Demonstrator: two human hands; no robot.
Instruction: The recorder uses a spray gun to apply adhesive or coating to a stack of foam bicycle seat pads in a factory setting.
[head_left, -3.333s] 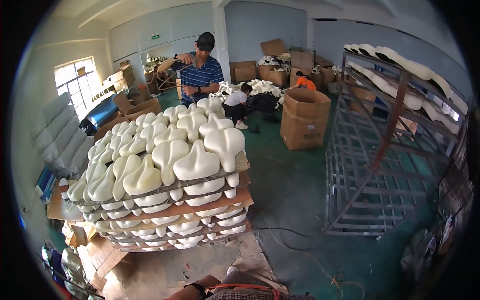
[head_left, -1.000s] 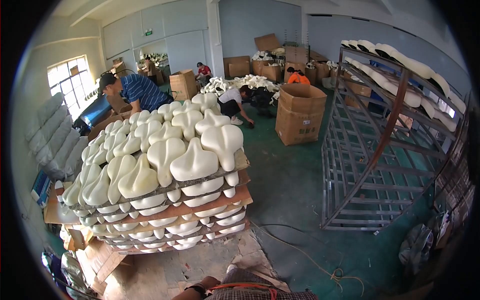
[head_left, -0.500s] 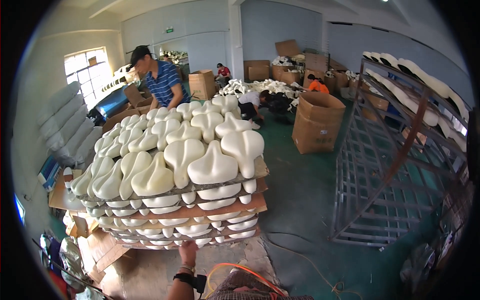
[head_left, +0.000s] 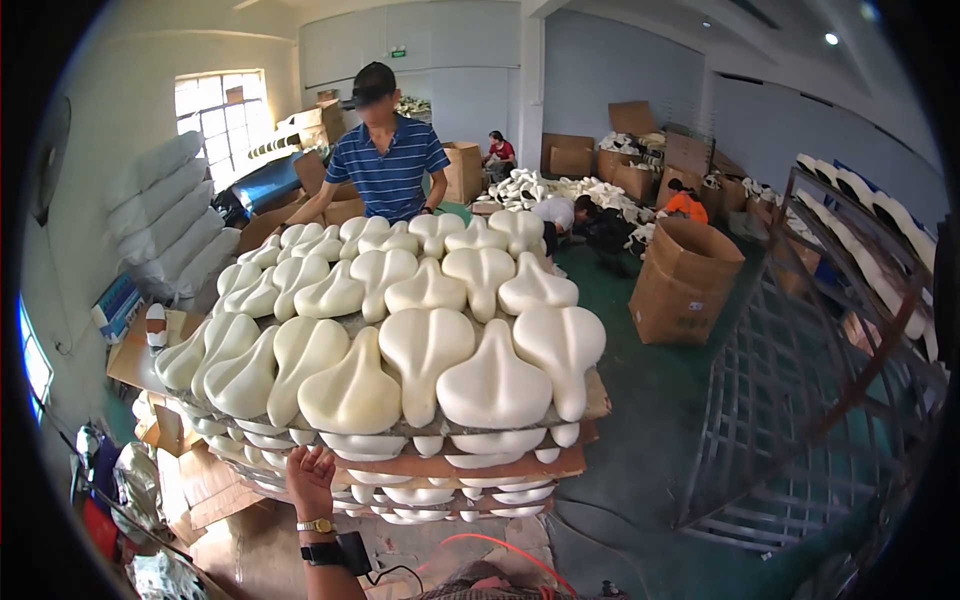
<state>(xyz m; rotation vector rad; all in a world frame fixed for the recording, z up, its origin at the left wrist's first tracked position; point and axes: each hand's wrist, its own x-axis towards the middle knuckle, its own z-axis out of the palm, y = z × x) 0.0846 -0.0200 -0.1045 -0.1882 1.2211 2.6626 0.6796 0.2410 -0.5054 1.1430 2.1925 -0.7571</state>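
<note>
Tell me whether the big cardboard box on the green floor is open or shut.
Open. The cardboard box on the green floor has its top flaps standing up, with the dark inside showing; its contents cannot be seen.

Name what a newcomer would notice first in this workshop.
First, the tall stack of cream saddle-shaped foam pads layered on cardboard sheets, filling the middle. The wearer's left hand reaches up to the stack's near edge, while a person in a striped blue shirt stands at its far side. A metal rack stands at right.
</note>
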